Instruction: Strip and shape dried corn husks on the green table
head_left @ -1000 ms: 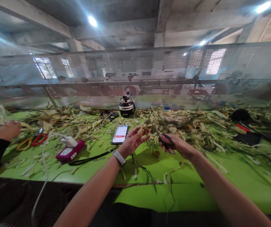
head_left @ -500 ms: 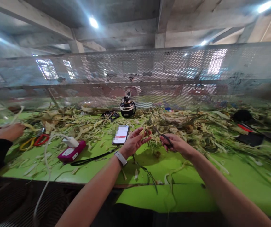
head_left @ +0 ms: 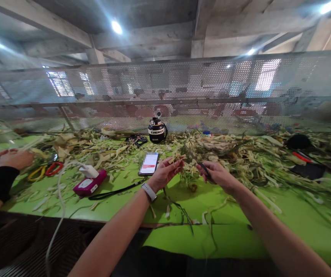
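My left hand (head_left: 165,173), with a light wristband (head_left: 149,191), has its fingers pinched on a pale plant strip (head_left: 180,158). Its exact kind is too small to make out. My right hand (head_left: 219,175) is closed around dark-handled scissors (head_left: 204,169), whose blades point up and left towards the left hand. A tangle of green, thin plant shreds (head_left: 191,177) lies between and just below my hands. Under the left wrist run dark narrow strips (head_left: 179,207) on the green table (head_left: 229,238).
Dry leaf scraps (head_left: 231,148) cover the table's back, before a perforated metal screen (head_left: 183,84). Nearby are a phone (head_left: 148,164), a black bottle (head_left: 157,132), a purple power block (head_left: 90,184) with a white cable, and red-and-yellow-handled scissors (head_left: 54,169). Another person's hands (head_left: 17,158) work at left.
My left fingers have closed from a more spread pose into a pinch on the plant strip. My right hand stays almost in place with the scissors. The view has shifted slightly.
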The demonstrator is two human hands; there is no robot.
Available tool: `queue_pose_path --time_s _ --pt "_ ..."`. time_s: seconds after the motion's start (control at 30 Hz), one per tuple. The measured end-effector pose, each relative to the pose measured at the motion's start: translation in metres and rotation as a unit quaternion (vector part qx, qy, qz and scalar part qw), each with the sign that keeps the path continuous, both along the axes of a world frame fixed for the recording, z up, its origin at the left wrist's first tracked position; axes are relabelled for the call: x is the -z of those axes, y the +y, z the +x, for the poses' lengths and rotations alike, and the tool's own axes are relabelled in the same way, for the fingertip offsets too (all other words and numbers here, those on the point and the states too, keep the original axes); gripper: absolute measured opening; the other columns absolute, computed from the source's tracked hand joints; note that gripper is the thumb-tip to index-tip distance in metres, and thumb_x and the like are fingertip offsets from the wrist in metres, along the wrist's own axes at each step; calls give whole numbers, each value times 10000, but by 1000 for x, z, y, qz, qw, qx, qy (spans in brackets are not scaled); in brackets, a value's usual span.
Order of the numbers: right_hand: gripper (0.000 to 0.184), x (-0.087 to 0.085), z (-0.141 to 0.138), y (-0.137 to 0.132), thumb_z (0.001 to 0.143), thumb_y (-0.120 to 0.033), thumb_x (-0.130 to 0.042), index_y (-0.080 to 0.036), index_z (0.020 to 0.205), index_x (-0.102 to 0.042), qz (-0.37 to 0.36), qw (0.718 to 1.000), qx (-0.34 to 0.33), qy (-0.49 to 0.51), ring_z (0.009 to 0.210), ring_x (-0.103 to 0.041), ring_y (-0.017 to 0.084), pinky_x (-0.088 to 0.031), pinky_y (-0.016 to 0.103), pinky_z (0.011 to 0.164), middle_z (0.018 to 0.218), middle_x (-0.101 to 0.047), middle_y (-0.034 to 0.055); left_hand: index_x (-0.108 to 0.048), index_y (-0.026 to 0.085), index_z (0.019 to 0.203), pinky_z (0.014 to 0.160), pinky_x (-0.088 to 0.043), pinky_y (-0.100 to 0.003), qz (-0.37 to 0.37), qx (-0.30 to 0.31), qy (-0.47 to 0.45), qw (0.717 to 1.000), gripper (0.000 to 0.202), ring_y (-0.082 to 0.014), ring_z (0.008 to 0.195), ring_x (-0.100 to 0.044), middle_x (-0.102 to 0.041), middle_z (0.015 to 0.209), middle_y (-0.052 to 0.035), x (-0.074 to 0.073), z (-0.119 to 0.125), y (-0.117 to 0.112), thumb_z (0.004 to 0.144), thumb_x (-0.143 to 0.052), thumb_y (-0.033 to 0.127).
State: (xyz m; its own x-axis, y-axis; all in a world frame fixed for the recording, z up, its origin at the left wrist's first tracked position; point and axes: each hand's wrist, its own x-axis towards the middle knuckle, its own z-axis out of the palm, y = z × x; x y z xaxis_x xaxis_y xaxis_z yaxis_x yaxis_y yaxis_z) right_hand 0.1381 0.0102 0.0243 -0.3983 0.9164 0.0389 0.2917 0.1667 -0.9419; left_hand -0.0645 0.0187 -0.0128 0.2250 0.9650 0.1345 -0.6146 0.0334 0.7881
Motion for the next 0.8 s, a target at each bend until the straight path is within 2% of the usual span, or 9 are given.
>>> queue_pose_path --time_s 0.1,0.23,0.37,0.57,0.8 --pt "498 -4 4 -2 639 -643 -593 -158 628 -481 -18 999 5 37 353 -262 19 -147 187 368 460 -484 -52 -696 123 875 665 -482 -161 -7 -14 22 1000 258 -87 726 -623 -686 787 -35 1 0 2 630 -753 179" --pt "501 -8 8 -8 678 -636 -565 -138 652 -518 -53 996 -66 37 343 -274 19 -142 185 360 471 -528 -27 -705 142 826 590 -456 -163 -5 -51 48 997 242 -92 699 -611 -681 766 -29 1 -2 4 614 -769 240" --pt "490 -8 6 -11 673 -622 -588 -139 655 -505 -83 991 -109 9 355 -295 24 -160 179 364 463 -515 -35 -706 150 804 585 -449 -173 12 -52 61 997 247 -92 698 -601 -676 760 -18 0 -2 3 601 -776 269" --pt "472 -4 5 -8 698 -608 -576 -144 666 -494 -85 989 -117 -2 352 -292 22 -155 182 367 464 -512 -42 -700 138 772 601 -457 -191 30 -33 77 996 251 -91 673 -581 -656 717 -15 -1 0 0 587 -782 286" --pt "474 -3 5 -7 692 -611 -573 -145 659 -494 -86 989 -122 -1 342 -275 16 -138 187 355 459 -510 -45 -703 150 774 590 -442 -199 57 -59 117 990 287 -95 658 -567 -659 731 -22 0 3 1 560 -790 320"
